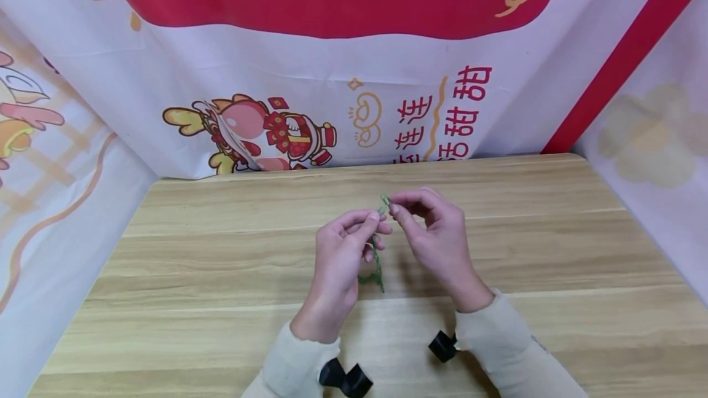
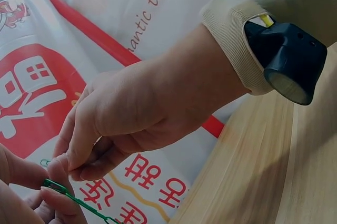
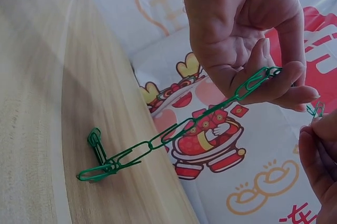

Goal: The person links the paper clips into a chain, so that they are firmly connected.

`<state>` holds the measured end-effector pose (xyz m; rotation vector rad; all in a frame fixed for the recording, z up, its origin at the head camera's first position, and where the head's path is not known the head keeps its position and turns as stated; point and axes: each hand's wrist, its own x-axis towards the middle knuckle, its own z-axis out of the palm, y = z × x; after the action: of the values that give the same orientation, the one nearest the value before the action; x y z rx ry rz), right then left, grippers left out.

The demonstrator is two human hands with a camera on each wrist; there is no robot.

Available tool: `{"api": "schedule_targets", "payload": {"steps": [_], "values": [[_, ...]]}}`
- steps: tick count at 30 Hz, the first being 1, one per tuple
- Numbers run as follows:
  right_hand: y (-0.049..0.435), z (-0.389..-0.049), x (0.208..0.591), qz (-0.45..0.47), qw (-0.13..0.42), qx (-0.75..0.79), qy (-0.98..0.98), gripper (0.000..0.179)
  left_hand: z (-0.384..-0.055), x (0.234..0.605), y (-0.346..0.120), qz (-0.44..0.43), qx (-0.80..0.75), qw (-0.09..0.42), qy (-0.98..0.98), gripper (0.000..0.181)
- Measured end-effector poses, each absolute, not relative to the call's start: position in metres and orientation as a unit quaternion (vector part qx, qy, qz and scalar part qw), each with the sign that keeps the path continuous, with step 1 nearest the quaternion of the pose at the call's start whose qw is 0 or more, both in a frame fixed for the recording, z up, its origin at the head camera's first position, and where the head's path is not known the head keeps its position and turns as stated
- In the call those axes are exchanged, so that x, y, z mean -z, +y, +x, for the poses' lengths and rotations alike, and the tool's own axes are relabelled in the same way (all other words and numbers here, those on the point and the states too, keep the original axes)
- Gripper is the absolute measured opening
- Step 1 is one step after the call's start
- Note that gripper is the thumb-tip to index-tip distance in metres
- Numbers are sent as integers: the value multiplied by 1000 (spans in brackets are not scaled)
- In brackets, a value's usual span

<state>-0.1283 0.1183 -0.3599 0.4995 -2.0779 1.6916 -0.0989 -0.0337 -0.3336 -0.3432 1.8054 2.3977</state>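
Observation:
A chain of green paper clips (image 3: 213,110) hangs from my left hand (image 1: 338,260), whose thumb and finger pinch a clip near its upper end. The lower links (image 3: 97,172) sag onto the tabletop in a small bunch. Just to the right, my right hand (image 1: 439,238) pinches a green paper clip (image 3: 318,109) between thumb and forefinger, its loops showing above the fingertips. Both sets of fingertips are close together above the table. Fingers cover the spot between them, so I cannot tell whether that clip is linked to the chain.
The wood-grain table (image 1: 221,250) spreads below both hands. Behind it hangs a printed red and white cloth (image 1: 332,60), with more cloth at both sides. Black wrist cameras (image 1: 356,379) sit at the beige sleeves (image 1: 498,336).

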Motion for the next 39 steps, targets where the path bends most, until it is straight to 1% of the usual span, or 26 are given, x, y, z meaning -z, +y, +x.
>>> {"api": "schedule_targets", "payload": {"steps": [14, 26, 33, 39], "values": [[119, -128, 359, 159, 179, -635, -734, 15, -99, 336, -32, -116, -798, 43, 589, 16], [114, -127, 361, 175, 180, -653, -715, 14, -99, 336, -32, -126, -810, 45, 571, 16], [115, -128, 362, 184, 200, -641, -718, 14, -100, 335, -34, -127, -824, 67, 548, 16], [116, -131, 367, 230, 248, -595, -729, 17, -101, 336, -37, -132, -837, 97, 523, 16]]}}
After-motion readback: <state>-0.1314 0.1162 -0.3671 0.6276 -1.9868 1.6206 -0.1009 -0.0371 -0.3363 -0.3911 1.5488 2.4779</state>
